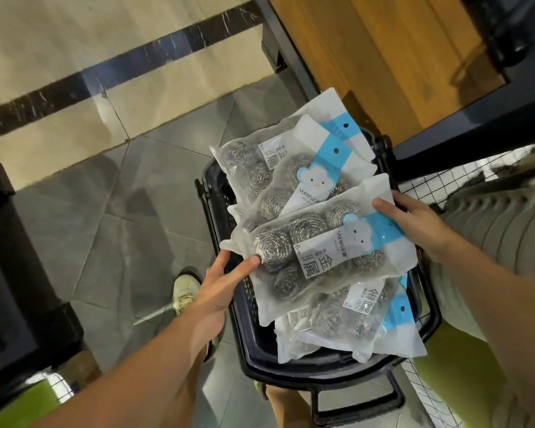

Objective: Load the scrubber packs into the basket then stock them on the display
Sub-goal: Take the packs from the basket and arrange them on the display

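Bare forearms (179, 350), cream lace-up sneaker (186, 293)

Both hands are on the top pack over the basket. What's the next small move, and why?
Likely lower the held pack flat onto the other packs in the basket and release it: the left hand and right hand pinch its opposite ends directly over that pile.
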### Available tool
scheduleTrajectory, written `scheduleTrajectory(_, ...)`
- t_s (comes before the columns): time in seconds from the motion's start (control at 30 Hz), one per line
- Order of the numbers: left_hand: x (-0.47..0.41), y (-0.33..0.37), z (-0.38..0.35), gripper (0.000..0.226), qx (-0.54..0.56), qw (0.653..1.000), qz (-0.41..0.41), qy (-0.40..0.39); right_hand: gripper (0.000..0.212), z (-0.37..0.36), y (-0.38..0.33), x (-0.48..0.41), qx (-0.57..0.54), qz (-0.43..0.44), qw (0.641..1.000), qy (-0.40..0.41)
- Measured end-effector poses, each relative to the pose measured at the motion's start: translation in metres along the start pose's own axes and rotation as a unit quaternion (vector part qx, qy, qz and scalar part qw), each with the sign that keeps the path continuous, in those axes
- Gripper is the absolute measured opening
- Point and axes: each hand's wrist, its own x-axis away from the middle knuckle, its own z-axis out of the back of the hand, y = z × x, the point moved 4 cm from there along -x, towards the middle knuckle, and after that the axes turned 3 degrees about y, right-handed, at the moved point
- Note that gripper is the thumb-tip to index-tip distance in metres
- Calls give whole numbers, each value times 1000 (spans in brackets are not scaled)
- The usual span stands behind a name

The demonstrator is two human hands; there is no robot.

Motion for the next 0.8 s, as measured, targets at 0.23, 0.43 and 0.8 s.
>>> scheduleTrajectory(0.23,-13,-6,3,99,-12,1000,-20,-2,107,-2,0,-2,63,3,998,9)
scheduleTrajectory(0.43,-10,-3,2,88,-21,999,-38,-20,88,-3,8,-7,2,13,1000,-20)
scheduleTrajectory(0.8,-13,-6,5,83,36,996,-83,-24,77,-18,9,-7,-38,36,999,1)
